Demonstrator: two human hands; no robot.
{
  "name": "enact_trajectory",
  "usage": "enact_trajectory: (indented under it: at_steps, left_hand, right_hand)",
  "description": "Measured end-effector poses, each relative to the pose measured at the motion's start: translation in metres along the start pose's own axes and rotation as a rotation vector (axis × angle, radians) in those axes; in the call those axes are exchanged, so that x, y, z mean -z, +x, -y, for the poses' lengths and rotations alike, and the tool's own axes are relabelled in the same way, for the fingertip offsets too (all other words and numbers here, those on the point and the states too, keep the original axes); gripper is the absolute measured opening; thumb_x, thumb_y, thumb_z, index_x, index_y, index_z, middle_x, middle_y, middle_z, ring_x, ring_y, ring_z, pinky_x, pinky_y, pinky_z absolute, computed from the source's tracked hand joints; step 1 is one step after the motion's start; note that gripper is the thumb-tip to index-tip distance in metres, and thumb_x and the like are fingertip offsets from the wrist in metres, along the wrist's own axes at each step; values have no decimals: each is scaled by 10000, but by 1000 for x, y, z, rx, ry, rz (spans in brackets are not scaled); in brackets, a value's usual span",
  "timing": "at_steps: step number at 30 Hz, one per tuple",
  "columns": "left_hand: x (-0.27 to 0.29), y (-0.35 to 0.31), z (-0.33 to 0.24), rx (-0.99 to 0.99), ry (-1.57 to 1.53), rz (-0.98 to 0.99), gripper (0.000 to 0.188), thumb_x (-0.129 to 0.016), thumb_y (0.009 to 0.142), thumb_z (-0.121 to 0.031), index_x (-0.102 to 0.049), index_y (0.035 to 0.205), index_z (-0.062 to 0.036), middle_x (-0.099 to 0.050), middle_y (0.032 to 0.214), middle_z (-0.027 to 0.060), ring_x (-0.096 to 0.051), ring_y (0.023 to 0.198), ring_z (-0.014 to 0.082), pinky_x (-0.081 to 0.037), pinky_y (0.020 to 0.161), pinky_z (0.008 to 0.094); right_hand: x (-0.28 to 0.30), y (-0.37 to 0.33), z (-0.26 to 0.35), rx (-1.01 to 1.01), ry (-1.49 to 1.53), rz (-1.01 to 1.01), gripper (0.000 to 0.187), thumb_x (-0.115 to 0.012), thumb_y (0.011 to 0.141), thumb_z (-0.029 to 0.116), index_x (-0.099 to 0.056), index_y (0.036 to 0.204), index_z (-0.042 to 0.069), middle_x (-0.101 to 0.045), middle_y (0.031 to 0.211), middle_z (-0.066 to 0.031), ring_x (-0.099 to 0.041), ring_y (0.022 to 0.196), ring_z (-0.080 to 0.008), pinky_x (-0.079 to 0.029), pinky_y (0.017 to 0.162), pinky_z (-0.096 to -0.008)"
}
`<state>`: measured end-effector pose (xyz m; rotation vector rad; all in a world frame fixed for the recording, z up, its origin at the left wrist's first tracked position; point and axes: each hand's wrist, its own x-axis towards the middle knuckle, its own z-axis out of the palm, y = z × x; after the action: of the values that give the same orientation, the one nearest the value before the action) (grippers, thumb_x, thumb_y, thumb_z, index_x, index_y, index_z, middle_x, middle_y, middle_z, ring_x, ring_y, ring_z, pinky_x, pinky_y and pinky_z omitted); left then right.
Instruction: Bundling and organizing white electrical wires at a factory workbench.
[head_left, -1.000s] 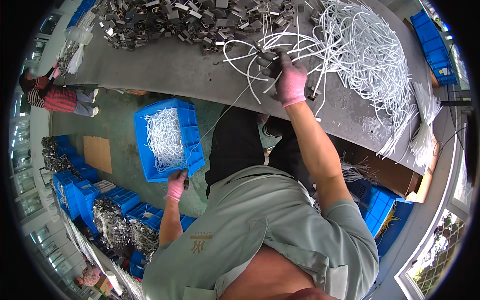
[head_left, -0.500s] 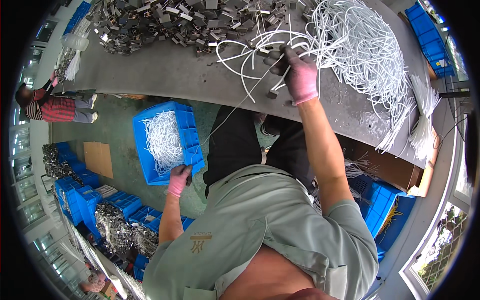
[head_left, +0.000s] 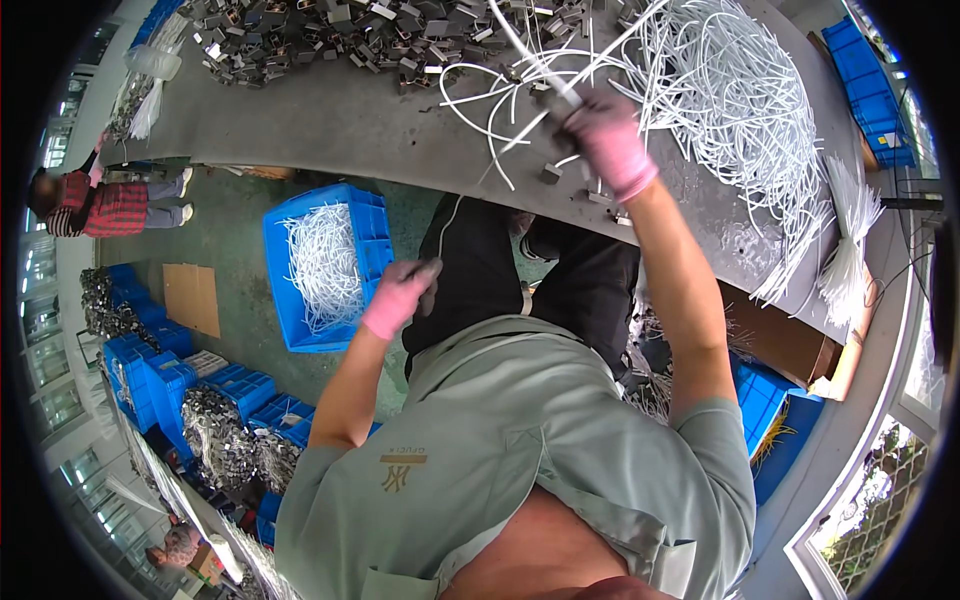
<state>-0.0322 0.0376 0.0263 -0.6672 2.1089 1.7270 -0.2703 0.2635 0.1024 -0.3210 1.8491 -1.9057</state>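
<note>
I count two gloved hands here, a left hand (head_left: 402, 290) and a right hand (head_left: 606, 140), and one counter (head_left: 300, 130). One thin cord (head_left: 446, 222) runs at the left; how many white tubes (head_left: 735, 110) the right grips, the blur hides. The counter carries one heap of those tubes and one of dark metal pieces (head_left: 340, 40), both past counting, plus one bundle of white strands (head_left: 848, 260). One filled blue crate (head_left: 375, 235) sits near the left hand, one cardboard sheet (head_left: 190, 298) lies on the floor, and two other people, a nearer co-worker (head_left: 115, 204) and a farther person (head_left: 181, 546), are about.
</note>
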Motion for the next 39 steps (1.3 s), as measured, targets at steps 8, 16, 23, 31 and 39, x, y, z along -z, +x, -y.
enact_trajectory:
  at_steps: [8,16,23,31,39]
  left_hand:
    - [-19,26,-42,-60,-157,178,407,-548,907,-335,-523,626,-40,-505,506,51,-455,441,127,-341,442,284]
    - [-16,44,-61,-312,-231,391,341,-563,909,-322,-592,839,10,-602,670,77,-572,596,139,-443,562,265]
    - [57,104,-213,-1197,685,-542,408,-580,822,-115,-554,1225,-63,-647,1024,197,-625,978,328,-495,846,386]
    - [32,88,-321,-879,-538,107,166,-554,923,-150,-636,983,-19,-666,758,61,-520,487,90,-398,437,205]
    - [17,113,-346,-1037,-264,-25,118,-553,862,-92,-643,875,-18,-619,677,58,-463,439,109,-346,400,233]
  right_hand:
    - [-33,-13,-17,-52,28,219,255,-660,876,240,-654,905,-13,-652,730,-45,-529,532,-73,-400,491,-207]
    - [-23,-14,5,32,-4,197,275,-646,885,239,-656,931,-32,-611,703,-29,-470,525,-58,-367,470,-219]
    - [-42,-30,0,-24,-282,455,167,-601,886,143,-659,836,-5,-609,689,-36,-570,629,-110,-455,591,-268]
    - [-19,-23,7,217,-537,365,157,-653,829,80,-657,959,-7,-633,767,-51,-583,691,-106,-478,638,-255]
    - [-51,-10,131,183,-605,29,266,-586,924,238,-638,989,-15,-619,747,-36,-549,627,-102,-454,566,-270]
